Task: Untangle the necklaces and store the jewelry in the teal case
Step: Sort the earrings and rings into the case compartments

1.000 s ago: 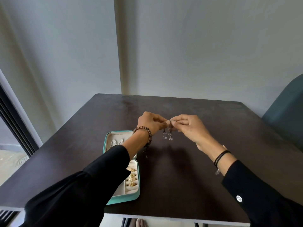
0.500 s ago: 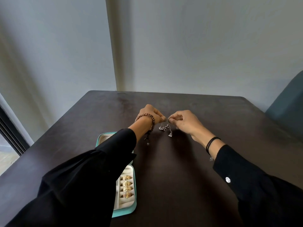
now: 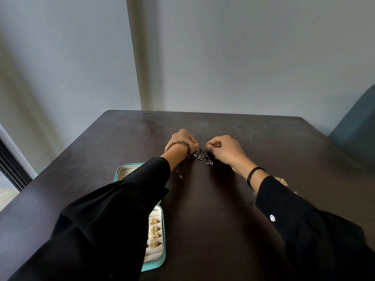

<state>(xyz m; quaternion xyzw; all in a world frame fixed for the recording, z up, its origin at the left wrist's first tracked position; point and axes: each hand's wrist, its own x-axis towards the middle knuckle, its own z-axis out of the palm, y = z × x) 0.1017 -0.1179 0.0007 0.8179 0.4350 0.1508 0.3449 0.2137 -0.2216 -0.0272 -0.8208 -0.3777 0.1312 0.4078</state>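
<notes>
Both hands meet over the middle of the dark table (image 3: pixel 223 209). My left hand (image 3: pixel 182 140) and my right hand (image 3: pixel 225 149) each pinch one side of a small tangle of silver necklaces (image 3: pixel 203 156) with tiny bead clusters, which hangs low, touching or almost touching the tabletop. The teal case (image 3: pixel 156 264) lies open at the near left, mostly hidden under my left sleeve. Several gold rings (image 3: pixel 154 233) sit in its cream ring rolls.
A teal chair back (image 3: pixel 357 126) stands past the table's right edge. A grey wall rises behind the table and a window frame (image 3: pixel 10 165) is at the far left. A small gold piece (image 3: pixel 282 180) shows beside my right sleeve.
Both hands have moved farther across the table and lowered the tangle toward the tabletop. My view has shifted, so my left sleeve covers more of the case.
</notes>
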